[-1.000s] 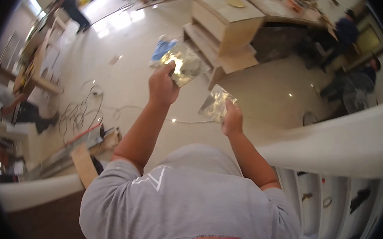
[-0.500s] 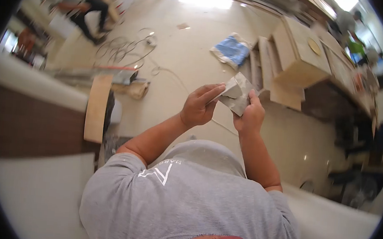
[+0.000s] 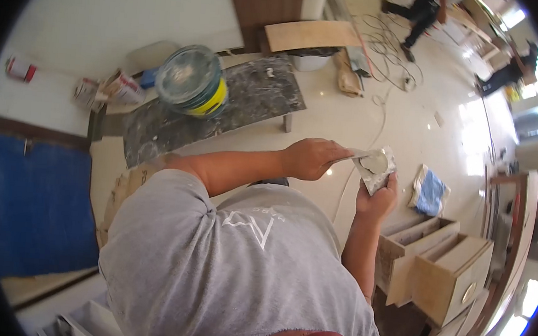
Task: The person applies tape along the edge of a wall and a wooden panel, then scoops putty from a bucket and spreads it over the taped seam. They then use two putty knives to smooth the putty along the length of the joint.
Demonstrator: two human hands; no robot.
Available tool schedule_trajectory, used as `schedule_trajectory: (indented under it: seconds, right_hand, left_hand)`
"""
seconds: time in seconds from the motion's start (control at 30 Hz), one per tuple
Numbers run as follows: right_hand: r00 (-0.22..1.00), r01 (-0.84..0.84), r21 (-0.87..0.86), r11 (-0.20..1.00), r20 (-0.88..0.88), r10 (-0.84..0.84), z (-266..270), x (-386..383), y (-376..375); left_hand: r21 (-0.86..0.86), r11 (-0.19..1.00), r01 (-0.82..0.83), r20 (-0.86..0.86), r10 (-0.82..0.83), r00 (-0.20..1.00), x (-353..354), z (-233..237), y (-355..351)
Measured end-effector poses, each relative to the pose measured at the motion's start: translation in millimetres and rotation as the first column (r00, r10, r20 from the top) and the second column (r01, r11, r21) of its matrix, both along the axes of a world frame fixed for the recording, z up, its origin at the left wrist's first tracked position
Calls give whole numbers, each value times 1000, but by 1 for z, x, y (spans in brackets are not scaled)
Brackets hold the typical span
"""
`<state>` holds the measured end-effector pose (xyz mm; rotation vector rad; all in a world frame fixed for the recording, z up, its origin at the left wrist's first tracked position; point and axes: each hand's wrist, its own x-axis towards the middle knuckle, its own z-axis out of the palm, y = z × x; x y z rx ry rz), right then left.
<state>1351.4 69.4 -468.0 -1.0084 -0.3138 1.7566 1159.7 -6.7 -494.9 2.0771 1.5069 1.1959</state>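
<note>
Wrapped round the edge of a flat, pale grey plate [image 3: 373, 181], my right hand [image 3: 377, 200] holds it out in front of my body. A lump of whitish paste [image 3: 375, 162] lies on the plate. My left hand [image 3: 312, 159] is closed on a thin flat blade [image 3: 361, 154], whose end touches the paste. Its handle is hidden in my fingers. The two hands are close together but apart.
A lidded bucket [image 3: 192, 80] stands on a stained low bench [image 3: 256, 94] at the left. Wooden drawer boxes [image 3: 450, 271] are at the lower right, near a blue and white cloth [image 3: 430, 192]. Coiled cable [image 3: 386, 41] and two people [image 3: 423, 16] are farther off.
The view has turned left, bringing the bucket, bench and a blue sheet into sight. Both hands now appear farther right and lower, still holding the plate and blade.
</note>
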Motion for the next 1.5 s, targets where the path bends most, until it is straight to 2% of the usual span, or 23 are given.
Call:
schedule_trajectory:
  seconds: [0.03,0.13,0.23,0.3,0.37,0.47,0.53,0.63,0.7,0.77,0.83,0.9,0.97,1.03,1.1,1.13,1.23,1.33,1.5]
  right_hand:
    - [1000,-27,1,1000,6,27,2,-13,-6]
    - [941,-182,206,962,320,109,-25,-32,-9]
    - [880,-328,279,903,438,184,-20,-57,-20]
    - [862,-377,277,884,454,225,-28,-80,-29]
    - [937,-345,67,936,81,339,-5,-114,-58]
    - [903,-428,12,904,54,427,-24,-166,-90]
    - [859,-487,139,862,255,445,-79,-192,-98]
    - [763,-591,210,779,460,455,-97,-250,-129]
    - [764,-596,148,789,408,500,-87,-294,-152]
    - [825,-542,-13,840,182,535,-56,-342,-177]
    - [787,-611,0,792,109,607,-33,-376,-189]
    - [750,-661,67,747,27,661,-30,-409,-192]
    - [738,-674,75,735,90,668,-37,-437,-185]
    - [721,-692,75,718,108,684,-37,-465,-182]
    - [708,-706,75,704,68,703,-31,-495,-182]
    - [701,-713,58,699,78,708,-33,-507,-179]
    - [675,-737,40,674,68,734,-45,-547,-164]
    - [648,-761,48,647,44,760,-62,-582,-150]
    - [664,-744,-45,667,70,745,-60,-632,-152]
  left_hand:
    - [-56,997,-49,6,50,999,-11,-1,-17]
    - [-126,991,-36,-230,6,973,-45,-24,-67]
    - [-380,902,-206,-179,147,973,-79,-55,-121]
    - [-375,828,-416,-110,406,907,-111,-90,-165]
    - [-402,715,-571,-60,602,796,-142,-112,-216]
    - [-544,464,-699,-65,807,587,-199,-134,-301]
    - [-560,305,-771,-98,899,427,-236,-145,-357]
    - [-621,90,-779,-148,962,229,-292,-171,-434]
    - [-604,-37,-796,-204,973,109,-324,-182,-481]
    - [-611,-134,-780,-219,976,4,-354,-190,-515]
    - [-647,-195,-737,-204,976,-79,-375,-195,-541]
    - [-625,-176,-760,-124,984,-126,-390,-194,-552]
    - [-626,-159,-764,-39,984,-173,-400,-203,-558]
    - [-642,-143,-753,49,973,-226,-411,-228,-565]
    - [-739,-156,-656,34,963,-267,-425,-268,-578]
    - [-783,-160,-602,23,958,-285,-429,-287,-585]
    - [-754,-196,-627,-48,968,-245,-441,-326,-603]
    - [-777,-277,-565,-130,949,-286,-448,-294,-595]
    - [-722,-368,-587,-374,920,-116,-478,-277,-592]
